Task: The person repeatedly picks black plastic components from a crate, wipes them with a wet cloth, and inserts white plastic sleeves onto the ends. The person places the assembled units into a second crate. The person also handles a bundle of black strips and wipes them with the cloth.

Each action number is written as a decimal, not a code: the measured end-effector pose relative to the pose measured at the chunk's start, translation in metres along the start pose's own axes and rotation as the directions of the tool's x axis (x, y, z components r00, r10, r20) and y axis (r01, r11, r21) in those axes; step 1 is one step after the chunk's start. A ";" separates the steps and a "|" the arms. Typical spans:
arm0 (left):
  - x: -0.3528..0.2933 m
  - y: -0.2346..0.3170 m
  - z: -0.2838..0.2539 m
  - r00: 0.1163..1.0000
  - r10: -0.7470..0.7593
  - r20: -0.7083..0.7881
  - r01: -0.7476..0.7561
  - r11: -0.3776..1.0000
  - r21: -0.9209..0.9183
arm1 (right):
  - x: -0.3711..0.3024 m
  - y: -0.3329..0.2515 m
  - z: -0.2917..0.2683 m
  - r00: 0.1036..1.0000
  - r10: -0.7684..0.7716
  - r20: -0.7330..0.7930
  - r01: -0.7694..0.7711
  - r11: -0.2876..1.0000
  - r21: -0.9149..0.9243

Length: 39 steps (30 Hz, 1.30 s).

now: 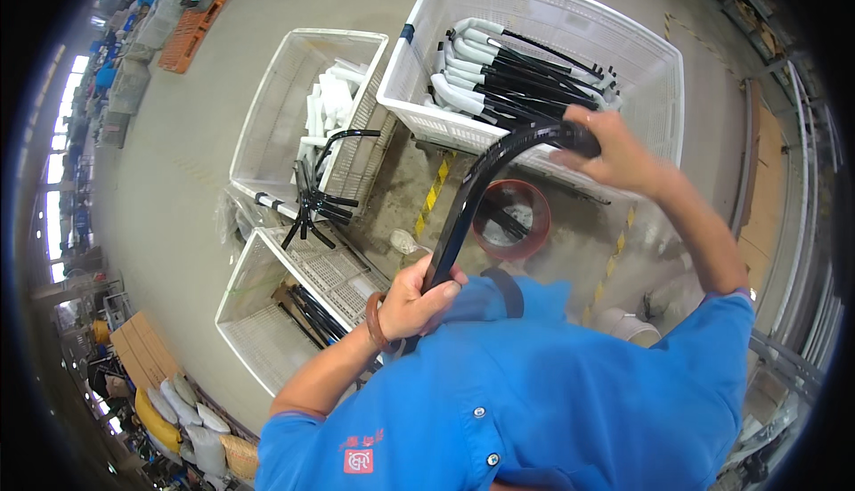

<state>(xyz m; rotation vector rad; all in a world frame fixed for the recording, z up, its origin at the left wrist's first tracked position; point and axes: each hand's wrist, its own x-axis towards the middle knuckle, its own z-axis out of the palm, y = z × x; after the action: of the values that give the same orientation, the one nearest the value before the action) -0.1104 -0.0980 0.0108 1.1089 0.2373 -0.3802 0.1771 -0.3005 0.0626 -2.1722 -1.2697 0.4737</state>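
Observation:
A glossy black bent tube [475, 186] slants up in front of my chest and curves over to the right. My left hand [419, 299], a brown bracelet at its wrist, is closed around the straight lower end. At the curved upper end, my right hand [614, 154] has its thumb and fingers about the tube's tip; that hand is slightly blurred. Just beyond the tube stands a large white crate [436, 126] holding several black bent tubes [525, 81] with white wrapping on their ends. Below the curve sits a red bucket [545, 234] with dark pieces inside.
To the left, a second white crate [272, 103] holds white wrapped pieces [331, 103]; black bent tubes [322, 201] hang over its near edge. A third crate [252, 306] with black tubes stands nearer. Yellow-black tape [434, 195] marks the floor. An orange pallet [193, 32] lies far left.

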 end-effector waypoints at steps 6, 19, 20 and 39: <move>0.003 0.017 -0.086 0.998 -0.065 -0.006 0.065 0.988 0.142 | 0.123 -0.103 0.070 0.722 -0.372 0.583 0.626 0.711 -0.321; -0.090 0.000 -0.348 0.933 -0.144 -0.330 -0.048 0.859 -0.509 | 0.372 -0.220 0.350 0.357 -0.711 0.606 0.929 0.337 -0.152; -0.096 -0.001 -0.369 0.892 -0.158 -0.423 -0.112 0.829 -0.547 | 0.399 -0.221 0.357 0.406 -0.794 0.453 0.914 0.345 -0.214; -0.095 -0.111 -0.420 -0.093 -0.748 -0.657 -0.423 0.627 -0.654 | 0.766 0.241 0.725 0.680 -0.046 0.732 0.599 0.610 -0.519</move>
<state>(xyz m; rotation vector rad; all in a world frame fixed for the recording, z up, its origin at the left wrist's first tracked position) -0.2417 0.2547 -0.2259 0.1402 1.9179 0.4782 0.3047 0.4923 -0.6631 -2.3121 -2.6435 0.6829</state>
